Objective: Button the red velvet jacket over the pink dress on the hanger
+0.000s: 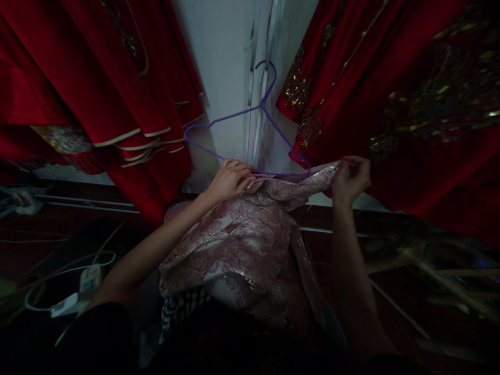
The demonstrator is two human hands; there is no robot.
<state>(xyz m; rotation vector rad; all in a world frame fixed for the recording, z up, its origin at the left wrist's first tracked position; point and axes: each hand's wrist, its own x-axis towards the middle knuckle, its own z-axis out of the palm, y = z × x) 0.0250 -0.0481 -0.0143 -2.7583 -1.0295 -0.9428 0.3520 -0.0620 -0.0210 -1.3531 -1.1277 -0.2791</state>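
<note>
A pink brocade garment with a shiny leaf-like pattern drapes over my lap. My left hand is closed on its upper edge and on the lower bar of a purple wire hanger. The hanger's hook points up and away from me, and part of its bottom bar lies within the garment's opening. Out to the right, my right hand pinches the far end of the garment's edge and stretches it sideways, just past the hanger's right corner. Fabric hides some fingertips of both hands.
Red garments with gold trim hang at the left, and embroidered red cloth hangs at the right. Between them stands a pale wall panel. A white power strip with cables lies at the lower left. Blurred wooden sticks are at the right.
</note>
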